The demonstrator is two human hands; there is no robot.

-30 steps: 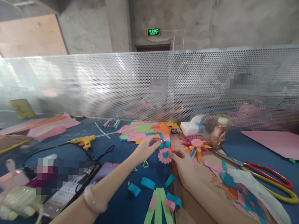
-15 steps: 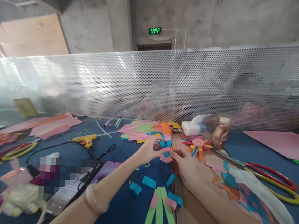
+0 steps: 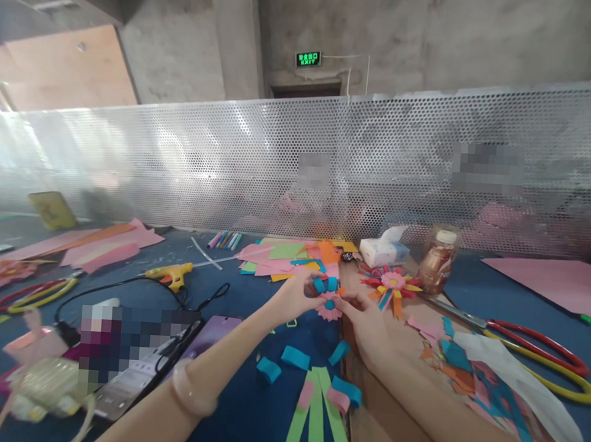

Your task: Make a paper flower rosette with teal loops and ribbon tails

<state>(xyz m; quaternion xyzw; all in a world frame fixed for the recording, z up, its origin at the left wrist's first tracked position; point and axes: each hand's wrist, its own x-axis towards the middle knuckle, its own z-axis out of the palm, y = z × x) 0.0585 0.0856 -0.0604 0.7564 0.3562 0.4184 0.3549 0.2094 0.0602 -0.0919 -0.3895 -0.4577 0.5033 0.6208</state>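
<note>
A pink paper flower (image 3: 329, 306) with a blue centre is held between my two hands above the table. My left hand (image 3: 295, 296) pinches its left side, where blue paper loops (image 3: 325, 285) stand at the top. From the right, my right hand (image 3: 364, 318) grips the flower's edge, with a bit of orange beside the fingertips. Below lie curled blue strips (image 3: 295, 358) and green strips (image 3: 316, 416) joined at the top, with pink pieces on them.
A yellow glue gun (image 3: 170, 275) and phones (image 3: 213, 339) lie left. Rightward are a finished-looking flower (image 3: 392, 280), a tissue box (image 3: 384, 252), a bottle (image 3: 437, 260), large scissors (image 3: 543, 343) and paper scraps. A perforated metal screen (image 3: 203, 169) stands behind.
Both hands keep their hold on the flower, almost unmoved. The view has shifted very slightly.
</note>
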